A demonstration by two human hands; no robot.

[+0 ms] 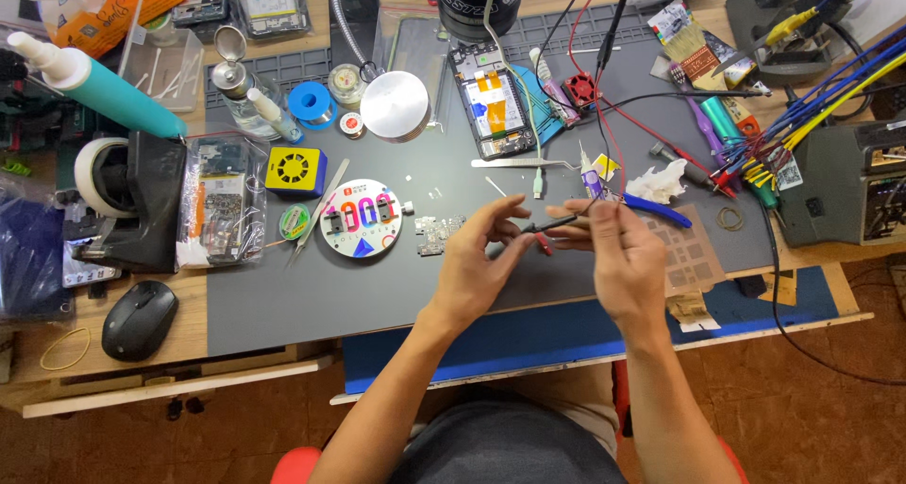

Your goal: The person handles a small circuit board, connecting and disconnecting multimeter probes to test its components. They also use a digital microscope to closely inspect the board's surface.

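Fingertips (pixel 517 229) of left hand (pixel 477 262) pinched shut on rear end of a thin black probe (pixel 552 225), held nearly level above grey mat (pixel 311 295). Right hand (pixel 623 258) closed around the probe's far end, thumb and forefinger curled onto it and onto the black lead (pixel 604 88) rising away toward the back of the bench. Red clip (pixel 545 246) just under the left fingertips; cannot tell whether touching them.

Just left of left fingers: small bare circuit board (pixel 438 233), lying flat, apart from both hands. Further left: round white disc (pixel 360 219) with coloured print. Just beyond right fingers: blue-handled cutters (pixel 656 210), crumpled tissue (pixel 659 184), small glue tube (pixel 589 175). Beyond both hands: tweezers (pixel 519 163) and an opened phone (pixel 491 111).

Step in hand, as a judgement: readying or adjusting the probe between 2 hands, not yet touching the board. Next move likely calls for 1 steady grip on the probe, lead kept slack and clear of the cutters, tip brought down fine and slow.
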